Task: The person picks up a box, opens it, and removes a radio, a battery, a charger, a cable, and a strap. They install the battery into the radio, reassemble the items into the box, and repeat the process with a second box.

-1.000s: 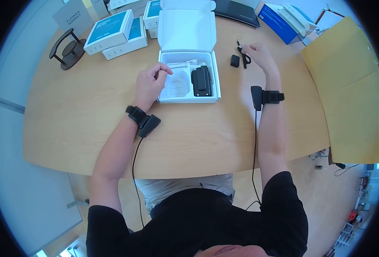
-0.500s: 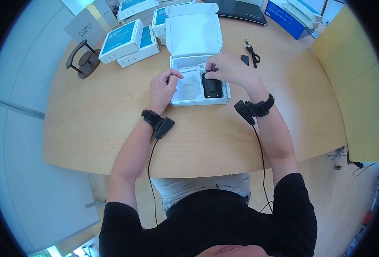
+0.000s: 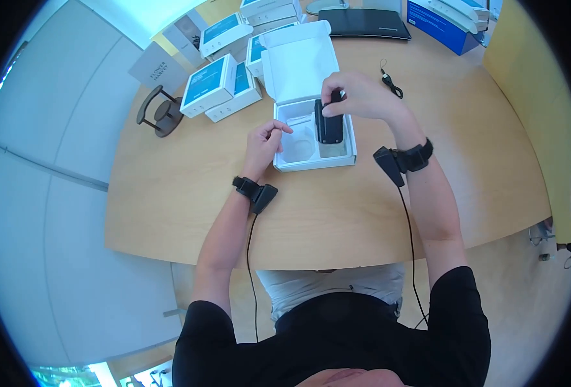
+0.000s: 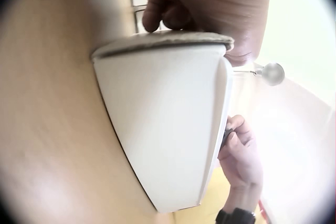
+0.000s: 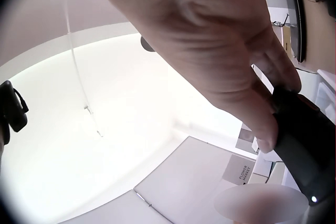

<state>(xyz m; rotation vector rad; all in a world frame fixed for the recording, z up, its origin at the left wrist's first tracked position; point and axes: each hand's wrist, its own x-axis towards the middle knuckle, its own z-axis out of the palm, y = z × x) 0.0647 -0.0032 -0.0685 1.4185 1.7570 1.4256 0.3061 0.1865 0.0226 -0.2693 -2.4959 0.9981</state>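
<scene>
An open white box [image 3: 314, 165] stands on the table, its lid raised at the back. The right hand [image 3: 358, 97] pinches the upper end of a black device [image 3: 329, 128] between thumb and fingers, tilted over the box's right compartment. In the right wrist view the right hand [image 5: 210, 40] grips the device [image 5: 310, 145] at one end. The left hand [image 3: 261, 151] rests at the box's left edge, index finger reaching over the rim, other fingers loosely bent. The left wrist view shows the left hand [image 4: 215, 3] close against the white box [image 4: 163, 108].
Several white-and-blue boxes [image 3: 207, 84] and a dark wooden stand [image 3: 164, 117] are at the back left. A black laptop [image 3: 364, 23] lies behind the open box. To the right are a black cable [image 3: 392, 86] and a blue box [image 3: 441, 27]; a yellow panel [image 3: 530, 122] borders the table.
The right hand moved from beside the cable to the box and has raised the black device from its compartment. The left hand stays at the box's left edge. The head view has shifted.
</scene>
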